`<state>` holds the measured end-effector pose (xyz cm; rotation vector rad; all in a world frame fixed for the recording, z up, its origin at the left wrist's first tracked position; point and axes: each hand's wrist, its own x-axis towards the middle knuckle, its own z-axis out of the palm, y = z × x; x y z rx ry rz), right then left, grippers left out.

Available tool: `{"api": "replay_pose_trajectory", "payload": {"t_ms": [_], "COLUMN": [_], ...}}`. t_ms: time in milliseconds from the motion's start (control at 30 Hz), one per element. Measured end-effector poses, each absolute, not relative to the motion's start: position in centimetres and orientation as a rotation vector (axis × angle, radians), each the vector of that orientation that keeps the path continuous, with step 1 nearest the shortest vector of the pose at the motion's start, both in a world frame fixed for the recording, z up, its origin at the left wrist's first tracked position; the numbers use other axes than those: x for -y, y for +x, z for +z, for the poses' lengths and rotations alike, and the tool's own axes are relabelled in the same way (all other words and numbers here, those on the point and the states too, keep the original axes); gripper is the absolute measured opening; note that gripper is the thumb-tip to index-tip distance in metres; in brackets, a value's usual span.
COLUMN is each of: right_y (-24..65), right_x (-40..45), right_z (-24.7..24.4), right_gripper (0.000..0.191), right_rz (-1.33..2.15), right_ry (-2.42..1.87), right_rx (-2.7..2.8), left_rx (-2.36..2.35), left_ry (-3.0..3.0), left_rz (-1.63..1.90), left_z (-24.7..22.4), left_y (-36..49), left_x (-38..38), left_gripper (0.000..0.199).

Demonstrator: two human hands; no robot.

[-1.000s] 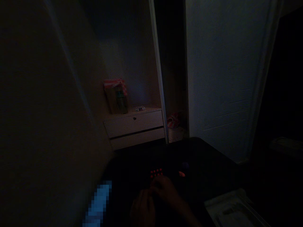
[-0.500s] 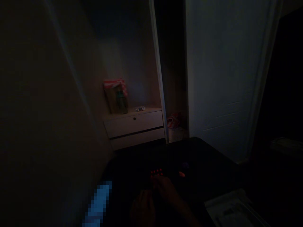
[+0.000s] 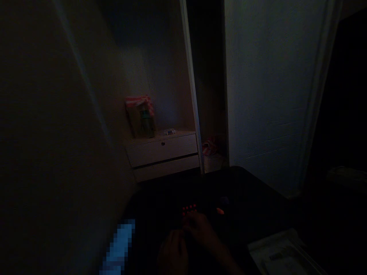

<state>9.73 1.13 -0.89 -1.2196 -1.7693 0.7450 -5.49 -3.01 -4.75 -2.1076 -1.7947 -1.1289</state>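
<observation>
The scene is very dark. On the black tabletop (image 3: pixel 160 202), a small grid of red dots (image 3: pixel 189 208) shows just beyond my right hand. My right hand (image 3: pixel 199 226) reaches in from the lower right, its fingers bent and drawn together at the near edge of the dots. Whatever lies under those fingertips is hidden. Closer to me, my left hand (image 3: pixel 172 250) rests with its fingers pointing forward, apart from the dots; nothing shows in it. Right of the dots lie a small orange piece (image 3: pixel 220 211) and a dim purple piece (image 3: pixel 224 200).
A pale flat packet or tray (image 3: pixel 282 250) lies at the lower right. Behind the table stands a cabinet with drawers (image 3: pixel 163 152), a bottle (image 3: pixel 147 124) and a red-white bag (image 3: pixel 139 101) on its shelf. A white door panel (image 3: pixel 266 88) rises at right.
My right hand's fingers have shifted slightly at the near edge of the red dots. My left hand and the pieces stay in place.
</observation>
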Motion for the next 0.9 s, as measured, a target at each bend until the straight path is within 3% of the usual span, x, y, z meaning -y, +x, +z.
{"api": "replay_pose_trajectory", "payload": {"t_ms": [167,600,900], "right_y": [9.8,9.9,9.8], "right_x": [-0.8,-1.3,-1.5], "right_z": [-0.7,-1.1,-1.7], "right_gripper": [0.016,0.035,0.021], "right_rz": [0.745,0.761,0.717], "right_ry": [-1.193,-1.126,-1.09], "right_rx": [1.766,1.805,1.707], "left_rx": [1.847,1.85,1.812], "left_ry": [-2.081,-2.119,-2.05], "left_rz": [-1.112,-1.104,-1.101], "left_z": [-4.7,-4.8,-5.2], "left_y": [-5.4,-5.5,-5.4], "left_x": [3.1,3.1,2.9], "left_gripper": [0.033,0.032,0.031]}}
